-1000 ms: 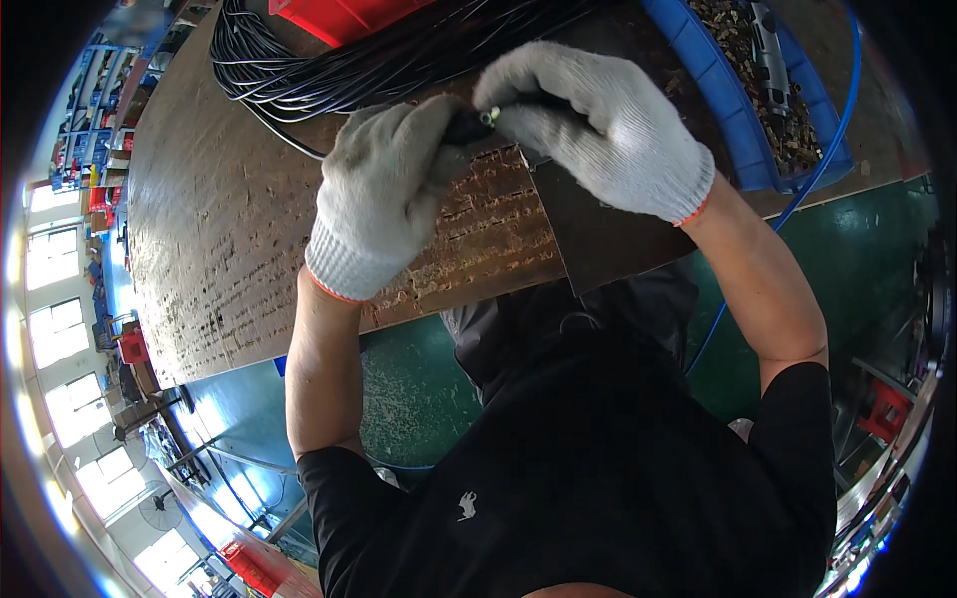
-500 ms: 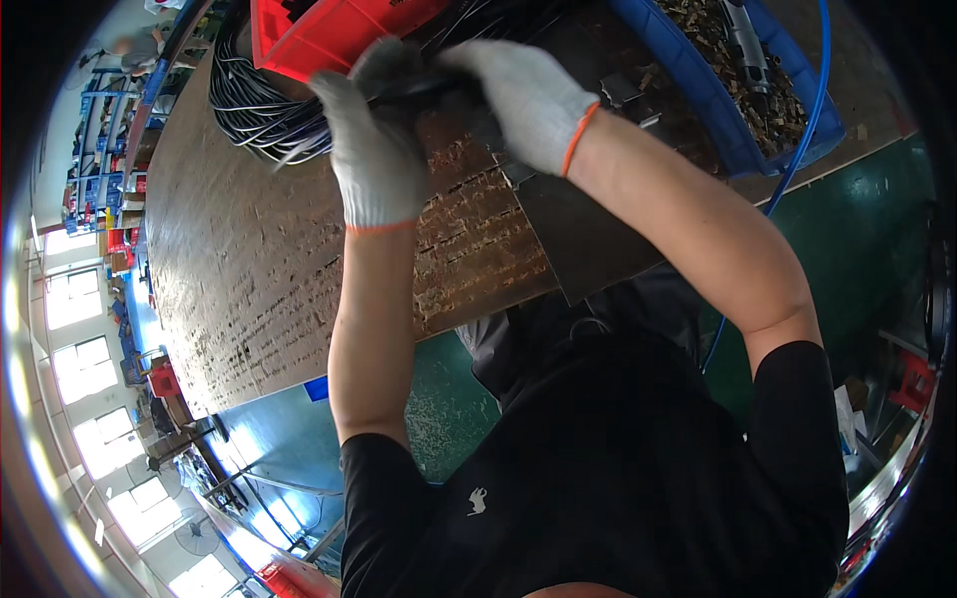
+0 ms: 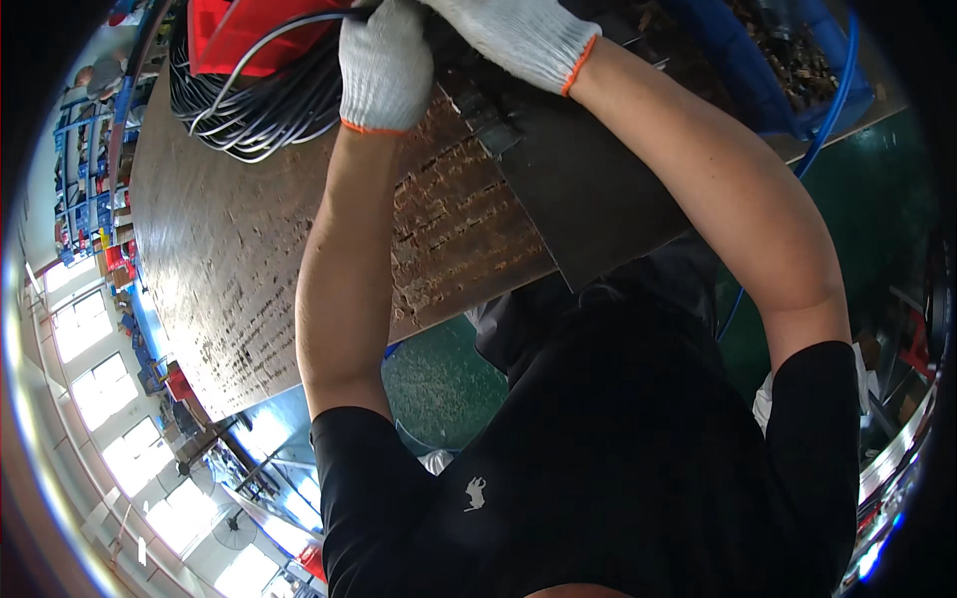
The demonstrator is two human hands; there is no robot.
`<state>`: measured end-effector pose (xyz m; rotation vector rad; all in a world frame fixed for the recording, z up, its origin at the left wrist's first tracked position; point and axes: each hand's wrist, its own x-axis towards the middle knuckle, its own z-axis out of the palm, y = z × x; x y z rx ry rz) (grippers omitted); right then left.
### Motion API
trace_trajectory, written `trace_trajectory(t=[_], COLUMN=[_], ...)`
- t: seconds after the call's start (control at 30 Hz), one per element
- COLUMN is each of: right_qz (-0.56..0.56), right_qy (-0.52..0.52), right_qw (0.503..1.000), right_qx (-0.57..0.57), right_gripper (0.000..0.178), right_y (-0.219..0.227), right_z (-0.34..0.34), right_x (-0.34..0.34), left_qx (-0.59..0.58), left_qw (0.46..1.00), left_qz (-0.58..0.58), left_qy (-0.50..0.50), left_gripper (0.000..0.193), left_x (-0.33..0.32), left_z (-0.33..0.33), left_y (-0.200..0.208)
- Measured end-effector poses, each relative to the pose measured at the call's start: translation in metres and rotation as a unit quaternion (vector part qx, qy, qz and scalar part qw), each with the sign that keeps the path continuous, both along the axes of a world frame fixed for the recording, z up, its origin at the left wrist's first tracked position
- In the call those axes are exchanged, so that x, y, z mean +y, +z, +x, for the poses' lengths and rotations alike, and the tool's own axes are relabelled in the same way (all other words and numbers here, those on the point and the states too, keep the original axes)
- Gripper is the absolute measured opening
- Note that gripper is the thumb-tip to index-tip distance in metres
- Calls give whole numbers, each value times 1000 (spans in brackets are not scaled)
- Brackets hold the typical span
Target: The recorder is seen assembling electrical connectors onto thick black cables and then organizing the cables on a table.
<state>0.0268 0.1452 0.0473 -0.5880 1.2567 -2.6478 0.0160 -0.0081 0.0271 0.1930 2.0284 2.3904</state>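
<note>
Both hands wear white knit gloves with orange cuffs and reach to the upper edge of the head view. My left hand [image 3: 387,68] is closed at the end of a black cable [image 3: 261,42], which arcs up from a coil and runs in at its fingers. Close by on the right is my right hand [image 3: 520,38], its fingertips cut off by the picture's edge, so what they grip is hidden. The coil of black cables [image 3: 261,125] lies left of my left hand, against a red plastic bin [image 3: 214,40].
The worn wooden tabletop [image 3: 229,259] has a dark flat sheet [image 3: 588,209] on it, reaching the near edge. At the right stands a blue bin [image 3: 743,85] with small brass-coloured pieces. A blue hose [image 3: 832,110] hangs past the table's right side.
Both hands have moved up and away toward the far edge of the picture. A cable now arcs from the coil to my left hand. The view has shifted slightly.
</note>
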Motion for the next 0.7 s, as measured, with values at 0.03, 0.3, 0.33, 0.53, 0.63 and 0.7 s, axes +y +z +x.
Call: trace_trajectory(t=[0.03,0.3,0.33,0.53,0.63,0.7], right_qz=[123,287,302,394,300,360], right_qy=[-22,-122,-119,-59,-44,-165], right_qw=[992,948,942,916,944,861], right_qx=[-6,70,78,-52,132,318], right_gripper=[51,49,50,60,52,60], right_y=[8,1,-2,44,25,18], right_z=[4,10,11,43,82,94], right_x=[13,6,9,54,48,27], left_qx=[45,132,137,-55,-160,-187], left_qw=[993,988,988,981,956,931], left_qz=[-102,-54,-52,-25,234,304], left_qy=[44,51,52,186,80,72], left_gripper=[30,31,31,66,74,73], left_x=[18,10,10,3,-8,-2], left_z=[5,0,4,74,106,121], left_y=[9,-30,-31,36,38,34])
